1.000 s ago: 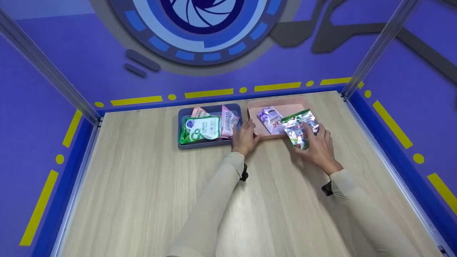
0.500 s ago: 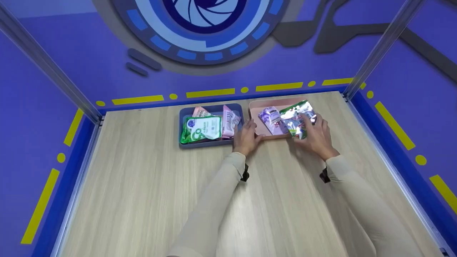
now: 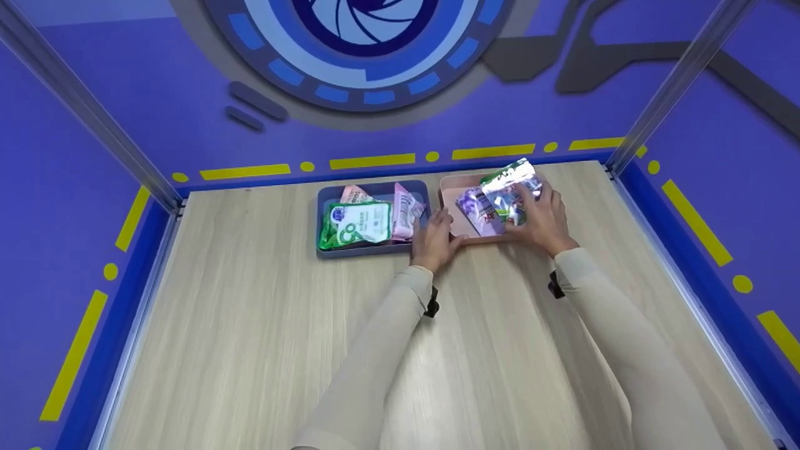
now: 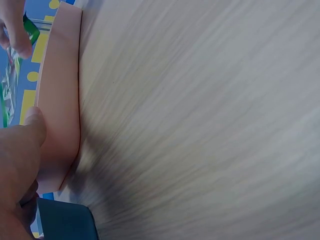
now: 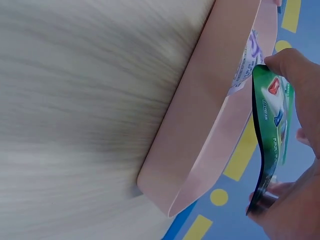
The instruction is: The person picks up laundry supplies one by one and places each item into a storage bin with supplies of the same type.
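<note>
My right hand [image 3: 542, 219] grips a shiny green-and-silver pouch [image 3: 509, 187] above the right side of the pink tray [image 3: 459, 230]. In the right wrist view the pouch [image 5: 272, 115] shows a green printed face, pinched between thumb and fingers over the tray rim. A purple-and-white packet [image 3: 480, 212] lies inside this tray, partly covered by the pouch in the head view. My left hand [image 3: 432, 242] holds the tray's near left corner. Its thumb lies against the pink wall [image 4: 60, 85] in the left wrist view; its other fingers are partly hidden.
A grey-blue tray [image 3: 350, 252] stands just left of the pink one. It contains a green-and-white packet [image 3: 369, 224], a pink-and-white packet [image 3: 406, 212] and another pinkish packet [image 3: 356, 194]. Blue-purple panels [image 3: 250, 147] enclose the wooden tabletop [image 3: 262, 325].
My right hand has carried the pouch away from me and slightly left, farther over the pink tray. The left hand keeps its place at the tray corner.
</note>
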Demonstrator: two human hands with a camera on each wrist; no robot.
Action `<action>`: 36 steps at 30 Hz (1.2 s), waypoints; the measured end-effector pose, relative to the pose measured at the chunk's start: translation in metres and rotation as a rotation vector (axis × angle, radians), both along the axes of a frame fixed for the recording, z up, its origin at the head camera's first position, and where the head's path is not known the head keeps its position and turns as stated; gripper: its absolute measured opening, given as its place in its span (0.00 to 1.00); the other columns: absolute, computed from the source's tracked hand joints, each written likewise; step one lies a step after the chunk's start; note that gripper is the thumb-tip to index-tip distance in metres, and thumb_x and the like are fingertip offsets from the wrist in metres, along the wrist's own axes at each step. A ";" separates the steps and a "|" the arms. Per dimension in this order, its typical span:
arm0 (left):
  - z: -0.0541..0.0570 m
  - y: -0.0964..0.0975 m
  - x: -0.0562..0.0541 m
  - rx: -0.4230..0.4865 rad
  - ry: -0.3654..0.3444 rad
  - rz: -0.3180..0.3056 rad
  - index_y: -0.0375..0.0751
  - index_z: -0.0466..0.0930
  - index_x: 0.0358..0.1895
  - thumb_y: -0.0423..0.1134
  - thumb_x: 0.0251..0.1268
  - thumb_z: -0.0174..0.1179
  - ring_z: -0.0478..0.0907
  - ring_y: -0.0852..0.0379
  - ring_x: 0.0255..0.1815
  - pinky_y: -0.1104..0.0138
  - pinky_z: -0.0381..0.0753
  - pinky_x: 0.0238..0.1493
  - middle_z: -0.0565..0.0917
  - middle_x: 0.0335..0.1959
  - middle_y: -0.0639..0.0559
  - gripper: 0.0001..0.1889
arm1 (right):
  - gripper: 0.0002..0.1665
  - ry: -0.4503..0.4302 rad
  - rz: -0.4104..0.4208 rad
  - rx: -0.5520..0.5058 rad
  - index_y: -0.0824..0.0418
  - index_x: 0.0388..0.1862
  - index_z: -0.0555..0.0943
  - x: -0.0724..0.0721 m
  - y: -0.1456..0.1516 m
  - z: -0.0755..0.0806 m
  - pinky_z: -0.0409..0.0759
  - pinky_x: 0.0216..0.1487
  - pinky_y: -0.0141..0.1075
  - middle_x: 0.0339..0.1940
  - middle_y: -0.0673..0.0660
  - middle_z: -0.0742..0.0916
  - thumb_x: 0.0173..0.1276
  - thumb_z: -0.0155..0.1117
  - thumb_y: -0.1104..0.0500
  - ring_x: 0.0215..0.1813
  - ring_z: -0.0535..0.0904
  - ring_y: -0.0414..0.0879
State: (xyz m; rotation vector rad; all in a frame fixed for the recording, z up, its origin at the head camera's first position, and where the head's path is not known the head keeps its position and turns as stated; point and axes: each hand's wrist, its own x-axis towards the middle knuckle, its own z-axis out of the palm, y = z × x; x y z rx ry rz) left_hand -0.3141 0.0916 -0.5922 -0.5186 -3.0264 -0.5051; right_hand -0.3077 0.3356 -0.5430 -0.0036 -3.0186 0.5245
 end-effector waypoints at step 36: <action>-0.001 0.000 -0.001 0.026 -0.002 0.013 0.47 0.78 0.65 0.64 0.72 0.57 0.62 0.51 0.79 0.44 0.50 0.80 0.67 0.79 0.50 0.30 | 0.58 -0.116 -0.089 -0.079 0.51 0.84 0.55 -0.025 0.003 -0.029 0.49 0.76 0.72 0.83 0.67 0.41 0.62 0.76 0.42 0.80 0.43 0.72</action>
